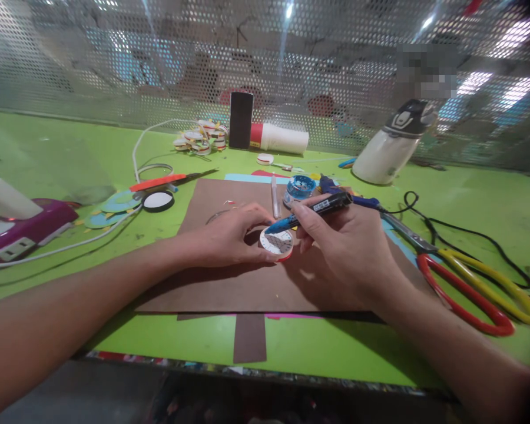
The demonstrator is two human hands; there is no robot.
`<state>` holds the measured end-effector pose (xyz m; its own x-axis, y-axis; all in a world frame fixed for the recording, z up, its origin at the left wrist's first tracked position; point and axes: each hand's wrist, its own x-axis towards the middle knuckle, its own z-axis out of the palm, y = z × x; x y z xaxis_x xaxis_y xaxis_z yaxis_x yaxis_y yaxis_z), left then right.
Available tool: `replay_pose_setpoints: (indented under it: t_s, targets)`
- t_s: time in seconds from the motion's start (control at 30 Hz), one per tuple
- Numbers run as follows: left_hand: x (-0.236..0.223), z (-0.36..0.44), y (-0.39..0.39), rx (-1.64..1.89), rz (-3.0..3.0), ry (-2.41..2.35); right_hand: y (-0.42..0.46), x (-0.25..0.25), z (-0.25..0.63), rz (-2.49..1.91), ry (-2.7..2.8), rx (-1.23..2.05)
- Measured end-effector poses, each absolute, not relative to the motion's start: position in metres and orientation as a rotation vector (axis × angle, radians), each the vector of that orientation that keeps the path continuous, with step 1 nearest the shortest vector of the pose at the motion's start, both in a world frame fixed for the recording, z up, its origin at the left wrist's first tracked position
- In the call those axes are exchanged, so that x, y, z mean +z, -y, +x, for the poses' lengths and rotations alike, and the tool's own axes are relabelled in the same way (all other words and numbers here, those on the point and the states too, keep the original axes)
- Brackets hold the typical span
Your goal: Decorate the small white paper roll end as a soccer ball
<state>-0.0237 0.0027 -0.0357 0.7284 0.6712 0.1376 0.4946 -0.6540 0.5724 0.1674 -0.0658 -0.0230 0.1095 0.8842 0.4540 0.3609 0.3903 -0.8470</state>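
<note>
My left hand [229, 235] steadies a small round disc [277, 242] by its edge, thumb in front and fingers behind. The disc has a white face with dark marks around its rim, like a clock dial, and a red band on its side. Closed around a black and blue marker [322, 208], my right hand [344, 241] points the marker's blue end at the upper part of the dial. Whether that end touches the surface, I cannot tell. Beneath both hands lies a brown sheet [212, 294]. A blue jar [300, 187] and a slim whitish tube [275, 197] are just beyond.
Large scissors [463, 288] with red and yellow handles lie right, beside a dark blue glue gun [362, 200] and its black cord. Left are an orange-handled tool [159, 182], a black-rimmed disc [158, 201] and a purple power strip [30, 229]. A phone [241, 121] stands behind.
</note>
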Motion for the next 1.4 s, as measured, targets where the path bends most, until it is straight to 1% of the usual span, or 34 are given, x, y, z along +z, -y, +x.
replay_pose_setpoints:
  t_s: [0.5, 0.7, 0.9, 1.1, 1.27, 1.4]
  targets:
    - [-0.039, -0.024, -0.004, 0.495, 2.424, -0.849, 0.065, -0.025, 0.167, -1.189, 1.503, 0.575]
    - [-0.039, -0.024, -0.003, 0.501, 2.417, -0.879, 0.065, -0.029, 0.169, -1.151, 1.53, 0.647]
    - [-0.037, -0.024, -0.004, 0.483, 2.442, -0.867, 0.066, -0.027, 0.169, -1.158, 1.59, 0.609]
    - [-0.039, -0.023, -0.004, 0.485, 2.432, -0.902, 0.06, -0.028, 0.165, -1.214, 1.491, 0.586]
    - [-0.04, -0.023, -0.005, 0.467, 2.422, -0.844, 0.055, -0.033, 0.162, -1.237, 1.462, 0.548]
    - [-0.039, -0.022, -0.005, 0.498, 2.397, -0.803, 0.057, -0.037, 0.163, -1.226, 1.539, 0.453]
